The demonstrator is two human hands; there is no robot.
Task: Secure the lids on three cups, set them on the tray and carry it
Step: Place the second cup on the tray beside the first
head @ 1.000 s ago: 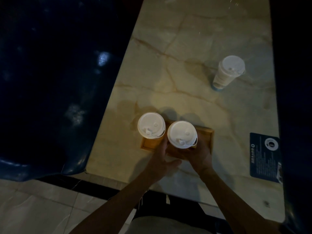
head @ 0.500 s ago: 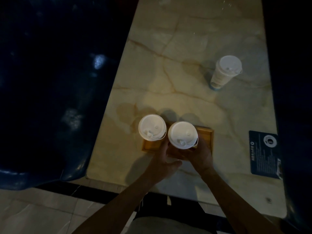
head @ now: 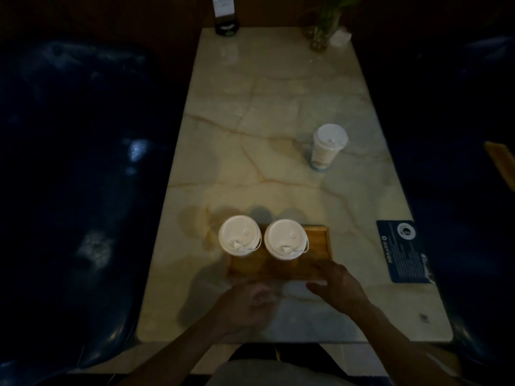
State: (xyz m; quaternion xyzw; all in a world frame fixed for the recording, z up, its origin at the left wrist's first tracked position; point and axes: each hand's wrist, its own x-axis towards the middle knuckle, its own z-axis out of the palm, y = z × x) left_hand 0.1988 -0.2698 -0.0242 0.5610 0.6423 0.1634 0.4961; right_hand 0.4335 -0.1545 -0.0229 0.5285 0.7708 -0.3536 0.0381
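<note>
- Standing on the tray [head: 317,247] just ahead of both hands are two lidded cups – one [head: 239,235] ahead of the left hand [head: 245,303], at the tray's left end, the other [head: 285,239] beside it and nearly touching, ahead and left of the right hand [head: 338,285].
- The third cup [head: 327,146] sits on the table [head: 250,162], well beyond the right hand and a little to its right, its lid on as far as the dim light shows.
- The tray's right part, nearest the right hand's fingers, is bare – likely the spot for that cup.
- Right hand: fingers loosely spread, reaching over the tray's near right edge, gripping nothing; whether it touches the wood I cannot tell.
- Left hand: short of the tray's near edge, fingers relaxed and slightly curled, holding nothing.
- Handling, as a judgement: the cups look like thin paper with snap-on plastic lids, so the walls would give under a squeeze. Take the far cup round its upper wall just under the lid rim, where it is stiffest, not by the lid.
- The tray looks like stiff wood with a low lip; with tall cups it would be top-heavy, so grip both short ends and keep it level.
</note>
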